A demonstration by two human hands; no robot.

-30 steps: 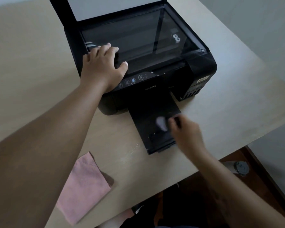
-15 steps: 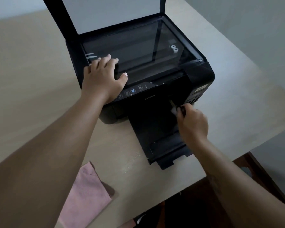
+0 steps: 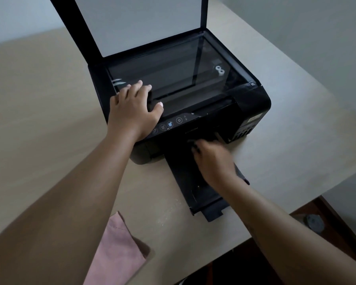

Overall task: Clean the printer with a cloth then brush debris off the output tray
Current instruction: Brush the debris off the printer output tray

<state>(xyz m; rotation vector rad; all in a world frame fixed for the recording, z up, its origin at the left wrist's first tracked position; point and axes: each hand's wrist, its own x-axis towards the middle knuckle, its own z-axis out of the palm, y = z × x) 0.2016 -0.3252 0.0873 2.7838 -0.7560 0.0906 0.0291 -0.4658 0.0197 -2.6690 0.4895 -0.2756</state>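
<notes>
Lying crumpled at the near left edge of the table (image 3: 49, 120), the pink cloth (image 3: 115, 256) is touched by neither hand; it looks soft and light, easy to pinch up at any fold. Further right, the left hand (image 3: 132, 112) rests flat on the near left corner of the printer (image 3: 253, 103), fingers spread, their tips on the edge of the scanner glass (image 3: 173, 79), the palm above the control panel. That brace looks sensible: the printer is probably light enough to slide under a push, and the glass and raised lid (image 3: 148, 23) are the fragile parts, best not leaned on. Right again, the output tray (image 3: 185, 177) juts from the printer's front toward the near edge; it seems thin, stiff plastic that would flex if pressed hard. The right hand (image 3: 212, 159) is over its far end at the slot, blurred, fingers curled, and whether they grip a brush I cannot tell.
</notes>
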